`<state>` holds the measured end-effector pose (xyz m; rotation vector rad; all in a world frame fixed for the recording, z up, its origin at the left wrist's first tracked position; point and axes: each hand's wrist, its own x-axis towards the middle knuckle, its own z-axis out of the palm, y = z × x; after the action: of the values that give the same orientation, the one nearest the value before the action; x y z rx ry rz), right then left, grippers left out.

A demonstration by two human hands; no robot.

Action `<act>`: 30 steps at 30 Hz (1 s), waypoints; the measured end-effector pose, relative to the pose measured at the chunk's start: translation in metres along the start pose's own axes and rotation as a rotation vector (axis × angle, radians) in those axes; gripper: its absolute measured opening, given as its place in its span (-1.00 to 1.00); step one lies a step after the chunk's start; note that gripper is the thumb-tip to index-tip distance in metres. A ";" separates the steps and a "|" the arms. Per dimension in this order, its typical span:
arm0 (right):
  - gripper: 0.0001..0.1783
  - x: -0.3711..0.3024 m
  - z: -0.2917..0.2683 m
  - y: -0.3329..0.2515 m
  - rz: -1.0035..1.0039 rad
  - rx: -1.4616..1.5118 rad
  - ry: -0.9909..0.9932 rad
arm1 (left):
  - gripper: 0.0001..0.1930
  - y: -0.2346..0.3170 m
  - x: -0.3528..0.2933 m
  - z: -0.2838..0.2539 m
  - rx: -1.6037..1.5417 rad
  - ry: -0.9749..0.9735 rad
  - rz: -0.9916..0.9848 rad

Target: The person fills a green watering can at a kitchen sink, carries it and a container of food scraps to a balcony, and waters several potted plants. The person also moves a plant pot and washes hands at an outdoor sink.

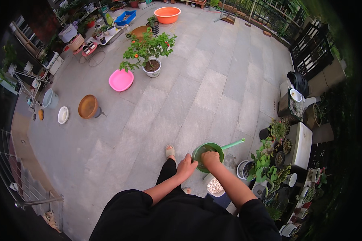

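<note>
Green plastic forms the watering can, held low in front of the person, above the paved patio floor, with its long spout pointing right toward a cluster of potted plants. Both hands are at it: the right hand is closed over the can's top, and the left hand curls against its left rim. Farther off stand a pink basin, a brown bowl and a flowering shrub in a white pot.
</note>
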<state>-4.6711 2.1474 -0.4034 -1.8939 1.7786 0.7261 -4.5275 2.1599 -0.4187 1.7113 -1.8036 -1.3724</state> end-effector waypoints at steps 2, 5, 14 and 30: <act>-0.73 0.029 -0.016 -0.008 -0.042 -0.007 -0.059 | -0.69 0.004 0.026 -0.025 -0.008 -0.027 0.010; -0.69 0.068 -0.042 -0.022 -0.191 0.140 -0.199 | -0.69 -0.007 0.055 -0.043 -0.048 0.004 0.002; -0.61 0.178 -0.132 -0.041 -0.115 -0.027 0.159 | -0.73 0.011 0.162 -0.132 -0.058 0.125 -0.092; -0.75 0.328 -0.315 0.040 -0.491 0.300 0.369 | -0.78 0.051 0.356 -0.158 -0.294 0.446 -0.327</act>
<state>-4.6751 1.6925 -0.3720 -2.2139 1.4107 -0.0658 -4.5261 1.7674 -0.4355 2.0026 -1.0658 -1.1708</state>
